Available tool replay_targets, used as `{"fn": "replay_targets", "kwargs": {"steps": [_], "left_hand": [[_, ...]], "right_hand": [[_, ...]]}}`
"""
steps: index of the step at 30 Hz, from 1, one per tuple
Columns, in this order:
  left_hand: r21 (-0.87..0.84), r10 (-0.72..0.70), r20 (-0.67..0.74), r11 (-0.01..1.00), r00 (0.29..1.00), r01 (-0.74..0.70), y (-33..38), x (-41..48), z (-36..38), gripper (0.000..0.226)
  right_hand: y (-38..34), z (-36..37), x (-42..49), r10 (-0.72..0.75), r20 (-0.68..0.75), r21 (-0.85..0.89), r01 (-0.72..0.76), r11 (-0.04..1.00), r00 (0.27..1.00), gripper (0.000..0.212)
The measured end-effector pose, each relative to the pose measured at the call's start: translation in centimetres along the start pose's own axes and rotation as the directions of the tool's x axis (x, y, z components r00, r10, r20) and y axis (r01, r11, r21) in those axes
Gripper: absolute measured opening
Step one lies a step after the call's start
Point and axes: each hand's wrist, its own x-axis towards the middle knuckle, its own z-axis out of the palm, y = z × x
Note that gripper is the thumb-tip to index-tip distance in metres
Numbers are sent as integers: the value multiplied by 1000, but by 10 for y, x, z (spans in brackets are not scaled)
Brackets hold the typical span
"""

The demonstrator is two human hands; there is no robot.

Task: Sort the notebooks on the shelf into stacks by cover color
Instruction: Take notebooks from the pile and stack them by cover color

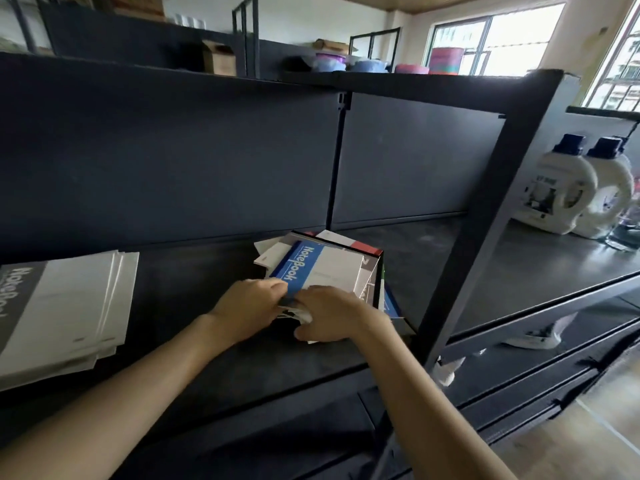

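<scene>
Early days, I'm guessing. Left hand (249,306) pinching near edge of blue notebook (311,268), right hand (332,317) fingers curling over near edge of mixed pile (360,271) beneath. Well left of fingers, grey stack (65,313) sitting sorted on shelf (194,282). Beyond fingertips, red, white and dark covers poking out, waiting for sorting.

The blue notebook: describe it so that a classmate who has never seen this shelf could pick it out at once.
On the dark metal shelf, find the messy pile beside the slanting post. The blue notebook lies on top of it, its near edge under the left hand and right hand. Unlike the grey stack at left, its band with white NoteBook lettering is blue.
</scene>
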Motion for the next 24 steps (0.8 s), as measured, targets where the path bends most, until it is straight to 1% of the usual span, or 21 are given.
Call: {"fn": "replay_targets", "kwargs": {"steps": [2, 4, 6, 9, 11, 15, 17, 18, 20, 22, 24], "left_hand": [[-2, -17, 0, 1000, 1000, 17, 10, -4, 1, 36], [-36, -36, 2, 999, 999, 36, 15, -8, -1, 35], [-30, -61, 29, 998, 998, 62, 20, -12, -6, 33], [4, -102, 67, 995, 993, 102, 28, -15, -12, 31], [-16, -142, 85, 989, 986, 144, 30, -19, -18, 30], [-89, -239, 117, 964, 964, 249, 21, -26, -29, 31], [-43, -257, 137, 963, 957, 265, 13, -32, -35, 31], [1, -260, 129, 965, 957, 262, 8, -36, -38, 31], [78, -261, 64, 963, 963, 256, -5, -45, -43, 33], [146, -266, -19, 953, 964, 266, -20, -57, -48, 39], [198, -273, -82, 938, 958, 284, -39, -72, -55, 48]], "right_hand": [[-13, 8, 2, 65, -62, -29, -67, 997, 996, 39], [-20, 14, 1, 113, -165, -29, -119, 992, 980, 36], [-22, 19, -2, 140, -253, -18, -149, 989, 957, 34], [-21, 22, -6, 156, -298, 1, -163, 987, 942, 31], [-21, 20, -7, 119, -308, 2, -125, 992, 944, 30], [-33, 18, -1, -7, -307, 70, 29, 997, 952, 34], [-46, 20, 5, -15, -333, 84, 45, 995, 943, 33], [-53, 19, 7, 14, -362, 96, 22, 995, 932, 32], [-70, 14, 13, 107, -395, 106, -71, 992, 912, 29], [-89, 7, 19, 164, -372, 83, -143, 986, 914, 30], [-110, 2, 27, 158, -378, 95, -131, 987, 912, 33]]}}
